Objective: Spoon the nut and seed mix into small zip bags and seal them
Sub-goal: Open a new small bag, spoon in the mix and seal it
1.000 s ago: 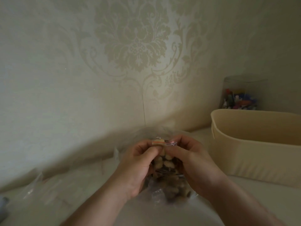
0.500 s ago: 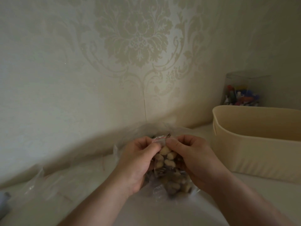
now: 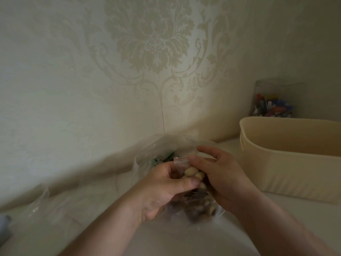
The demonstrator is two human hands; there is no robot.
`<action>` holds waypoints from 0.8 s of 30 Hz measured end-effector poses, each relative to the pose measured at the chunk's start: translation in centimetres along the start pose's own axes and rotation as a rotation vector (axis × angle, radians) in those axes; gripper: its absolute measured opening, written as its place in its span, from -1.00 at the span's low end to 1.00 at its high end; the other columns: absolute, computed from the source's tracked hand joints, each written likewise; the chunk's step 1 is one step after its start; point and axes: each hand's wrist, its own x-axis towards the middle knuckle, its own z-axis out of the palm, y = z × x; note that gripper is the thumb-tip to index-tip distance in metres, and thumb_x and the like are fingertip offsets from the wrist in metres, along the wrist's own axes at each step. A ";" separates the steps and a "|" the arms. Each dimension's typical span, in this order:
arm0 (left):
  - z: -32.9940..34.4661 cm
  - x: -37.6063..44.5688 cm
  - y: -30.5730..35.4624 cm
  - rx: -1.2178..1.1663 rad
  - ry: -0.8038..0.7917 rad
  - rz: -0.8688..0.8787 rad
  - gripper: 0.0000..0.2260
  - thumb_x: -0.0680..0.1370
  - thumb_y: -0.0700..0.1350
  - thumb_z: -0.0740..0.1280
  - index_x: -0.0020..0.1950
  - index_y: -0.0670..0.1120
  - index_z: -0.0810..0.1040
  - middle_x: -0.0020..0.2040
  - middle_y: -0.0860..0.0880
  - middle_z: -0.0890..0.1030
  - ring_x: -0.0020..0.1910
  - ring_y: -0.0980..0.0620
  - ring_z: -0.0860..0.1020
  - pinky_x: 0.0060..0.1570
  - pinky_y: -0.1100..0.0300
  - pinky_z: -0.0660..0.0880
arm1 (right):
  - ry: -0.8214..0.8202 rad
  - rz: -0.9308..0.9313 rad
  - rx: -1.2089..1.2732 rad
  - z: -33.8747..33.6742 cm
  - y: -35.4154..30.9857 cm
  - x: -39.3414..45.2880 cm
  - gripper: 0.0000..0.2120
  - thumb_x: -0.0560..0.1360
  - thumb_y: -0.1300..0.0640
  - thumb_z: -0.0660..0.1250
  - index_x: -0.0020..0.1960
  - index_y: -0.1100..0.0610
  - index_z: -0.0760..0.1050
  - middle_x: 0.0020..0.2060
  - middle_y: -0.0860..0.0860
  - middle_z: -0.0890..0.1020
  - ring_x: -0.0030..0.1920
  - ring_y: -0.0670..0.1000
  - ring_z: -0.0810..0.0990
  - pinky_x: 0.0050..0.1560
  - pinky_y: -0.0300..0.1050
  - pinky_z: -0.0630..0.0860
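A small clear zip bag (image 3: 181, 163) with a red strip along its top stands between my hands, filled with pale nuts (image 3: 191, 171) and darker seeds lower down. My left hand (image 3: 162, 189) grips the bag from the left, its thumb laid across the front under the nuts. My right hand (image 3: 219, 174) holds the bag's right side, thumb tip at the red strip, forefinger raised above it. Behind the hands lies a large crumpled clear plastic bag (image 3: 158, 146) with green and pale contents showing. No spoon is in view.
A cream oval tub (image 3: 287, 163) stands at the right on the white table. Behind it a clear box (image 3: 273, 104) holds coloured pens. Loose clear plastic (image 3: 42, 204) lies at the left, and a patterned wall rises close behind.
Both hands slid down from pinching the bag's top edge. My left thumb now lies across the bag's front and my right forefinger has lifted off.
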 end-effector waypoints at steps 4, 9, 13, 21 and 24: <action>0.1 0.0 0.1 -0.116 0.005 0.017 -0.78 0.36 -0.28 0.52 -0.02 -0.12 0.70 -0.06 -0.13 0.73 -0.09 0.00 0.73 -0.12 0.20 0.64 | 0.004 -0.042 0.019 0.1 0.0 0.0 -0.52 0.57 0.21 0.47 0.42 -0.02 0.42 -0.15 0.12 0.76 -0.14 0.06 0.77 -0.06 0.00 0.64; -0.5 0.7 0.5 -0.282 0.169 0.119 -0.63 0.41 -0.27 0.45 0.21 -0.24 0.63 0.01 -0.20 0.73 -0.07 -0.06 0.72 -0.04 0.12 0.68 | -0.086 -0.049 -0.064 0.0 -0.3 -0.3 -0.79 0.62 0.09 0.39 0.23 0.08 0.66 0.05 0.15 0.75 0.00 0.06 0.75 -0.12 -0.12 0.63; -0.6 0.5 0.4 -0.305 0.135 0.133 -0.61 0.43 -0.30 0.46 0.26 -0.25 0.63 0.09 -0.25 0.71 0.03 -0.11 0.71 0.11 0.06 0.66 | -0.208 -0.104 -0.080 0.3 0.0 -0.7 -0.81 0.65 0.16 0.34 0.18 0.12 0.70 0.03 0.12 0.77 0.03 0.09 0.76 -0.11 -0.17 0.63; -0.3 0.4 -0.1 -0.222 0.071 0.186 -0.40 0.28 -0.32 0.61 0.30 -0.19 0.58 0.12 -0.23 0.70 0.10 -0.12 0.70 0.03 0.13 0.65 | -0.151 -0.189 0.006 -0.3 0.4 0.1 -0.75 0.42 0.14 0.50 0.07 0.20 0.67 -0.03 0.24 0.74 -0.04 0.24 0.74 -0.07 0.08 0.67; -0.1 0.4 -0.2 -0.176 0.074 0.180 -0.44 0.29 -0.40 0.52 0.29 -0.16 0.59 0.06 -0.21 0.72 0.05 -0.09 0.72 -0.06 0.20 0.64 | -0.173 -0.179 0.007 -0.6 0.7 0.2 -0.65 0.40 0.13 0.51 0.14 0.25 0.64 0.01 0.26 0.74 0.02 0.27 0.74 0.03 0.15 0.66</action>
